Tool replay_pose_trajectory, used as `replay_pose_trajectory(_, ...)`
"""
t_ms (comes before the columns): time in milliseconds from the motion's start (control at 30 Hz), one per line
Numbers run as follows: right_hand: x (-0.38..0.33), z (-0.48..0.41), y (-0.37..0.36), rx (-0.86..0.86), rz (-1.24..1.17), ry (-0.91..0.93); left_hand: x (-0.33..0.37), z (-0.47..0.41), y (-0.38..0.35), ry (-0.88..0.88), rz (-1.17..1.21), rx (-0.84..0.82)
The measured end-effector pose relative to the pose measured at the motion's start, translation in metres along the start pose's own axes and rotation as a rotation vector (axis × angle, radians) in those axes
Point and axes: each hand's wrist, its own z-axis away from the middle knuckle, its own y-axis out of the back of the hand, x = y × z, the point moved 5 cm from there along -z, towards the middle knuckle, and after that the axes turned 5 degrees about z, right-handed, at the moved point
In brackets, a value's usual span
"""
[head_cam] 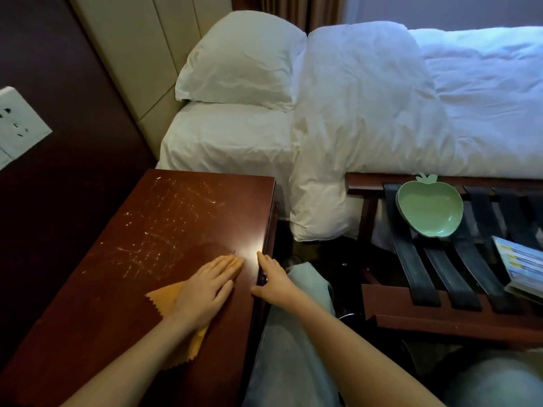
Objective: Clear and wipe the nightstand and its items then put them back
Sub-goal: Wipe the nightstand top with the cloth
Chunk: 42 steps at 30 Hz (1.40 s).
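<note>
2 hands flat: L [210, 284] on cloth [164, 301], R [271, 277] nightstand [164, 218].

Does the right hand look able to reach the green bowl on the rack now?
Probably yes. The right hand rests empty on the nightstand edge, and the green bowl lies uncovered on the rack, with nothing standing in the way.

White pillow [238, 60] at the head of the bed [226, 142], against a cream padded headboard [147, 39]. Rumpled white duvet [367, 113] beside it, hanging over the bed's near edge. White socket plate [17, 121] on dark wall panel [73, 98], far left. Wooden luggage rack [411, 321] with black straps, lower right. Brown curtain [282, 7] behind.
</note>
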Motion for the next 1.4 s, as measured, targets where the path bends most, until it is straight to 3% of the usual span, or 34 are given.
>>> replay_pose_trajectory(167, 0.001, 0.004, 0.002, 0.011, -0.001, 0.009, -0.018, -0.027, 0.009, 0.303, -0.058, 0.156)
replay_pose_trajectory(233, -0.001, 0.003, 0.002, 0.008, -0.032, 0.011, -0.011, -0.035, 0.006, 0.337, -0.052, 0.169)
replay_pose_trajectory(433, 0.004, 0.008, 0.007, 0.017, -0.264, 0.008, 0.009, 0.006, -0.007, -0.061, -0.028, -0.039)
replay_pose_trajectory(500, 0.006, 0.008, 0.007, -0.011, -0.272, 0.014, -0.007, 0.015, 0.000, -0.041, -0.040, -0.035)
replay_pose_trajectory(700, 0.008, 0.003, 0.000, -0.010, -0.236, -0.053, -0.018, -0.025, 0.008, 0.349, -0.048, 0.184)
replay_pose_trajectory(767, 0.005, 0.003, 0.000, 0.000, -0.220, -0.047, 0.004, -0.041, 0.002, 0.312, -0.030, 0.175)
replay_pose_trajectory(867, 0.003, 0.001, 0.000, 0.024, -0.208, -0.007, 0.038, -0.039, -0.010, 0.062, 0.005, 0.076)
replay_pose_trajectory(967, 0.009, 0.003, 0.004, 0.031, -0.236, -0.001, 0.027, -0.017, -0.009, -0.135, 0.049, -0.041)
replay_pose_trajectory(1033, 0.010, 0.005, 0.006, 0.027, -0.257, 0.014, -0.002, -0.013, 0.000, -0.076, 0.032, -0.006)
replay_pose_trajectory(1100, 0.010, 0.007, 0.006, 0.018, -0.248, 0.021, -0.028, -0.018, 0.011, 0.128, 0.026, 0.087)
replay_pose_trajectory(1167, 0.006, 0.010, 0.007, 0.031, -0.231, 0.019, -0.032, -0.027, 0.012, 0.303, -0.011, 0.151)
replay_pose_trajectory(1233, 0.005, 0.009, 0.007, 0.039, -0.221, 0.007, -0.015, -0.034, 0.009, 0.369, -0.027, 0.206)
replay_pose_trajectory(1300, 0.006, 0.007, 0.006, 0.050, -0.193, 0.002, 0.010, -0.034, 0.001, 0.300, -0.011, 0.206)
replay_pose_trajectory(1400, 0.008, 0.003, 0.004, 0.070, -0.122, 0.005, 0.044, -0.008, -0.010, 0.048, 0.037, 0.076)
